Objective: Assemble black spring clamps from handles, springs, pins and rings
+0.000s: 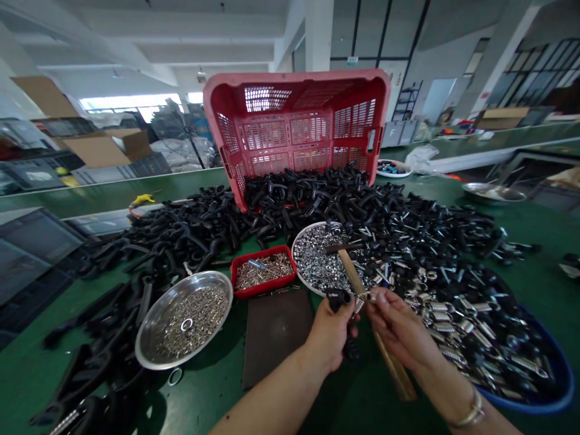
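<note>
Black handle (338, 297): held in my left hand (328, 335) over the green table (353, 399), its end toward my other hand.
Left grip: my fingers are wrapped closed around it.
Spring (359, 304): between my hands, just beside the handle's end; I cannot tell whether they join.
Right grip: my right hand (399, 326) has thumb and fingertips pinched on a small metal piece (372, 296); whether it belongs to the spring, I cannot tell.
Hammer (352, 273): passing beneath my right hand, its head over the round tray (294, 251) of metal rings.
Dark plate (277, 335): flat on the table, left of my hands.
Red tray (266, 289): behind the plate, full of pins.
Blue basin (555, 403): at my right, heaped with springs and black parts.
</note>
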